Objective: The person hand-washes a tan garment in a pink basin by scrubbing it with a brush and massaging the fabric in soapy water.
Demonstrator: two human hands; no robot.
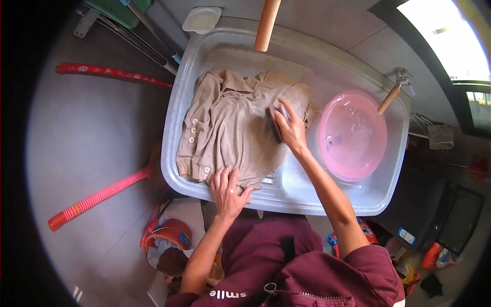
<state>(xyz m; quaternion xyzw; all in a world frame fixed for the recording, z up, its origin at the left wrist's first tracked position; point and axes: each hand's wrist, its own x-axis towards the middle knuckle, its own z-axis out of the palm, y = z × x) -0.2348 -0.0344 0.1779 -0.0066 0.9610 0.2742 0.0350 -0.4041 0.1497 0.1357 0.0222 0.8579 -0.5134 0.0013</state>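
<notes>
A wet beige button-up garment (234, 126) is spread over a ribbed slope in the speckled grey laundry sink (170, 169). Its pale buttons show along the left side and near the bottom hem. My left hand (229, 193) lies on the lower edge of the cloth at the sink's front rim, fingers apart, pressing it. In my right hand (290, 128) is a dark brush (275, 128), held against the garment's right part; motion blurs it and its bristles are hard to make out. A whitish wet sheen, perhaps suds, covers the cloth around the brush.
A pink plastic basin (353, 136) sits in the sink's right side under a tap (401, 78) with a tan hose. Another tan hose (267, 27) hangs above the garment. A white dish (202, 20) rests on the back left corner. An orange bucket (172, 232) with cloth stands below.
</notes>
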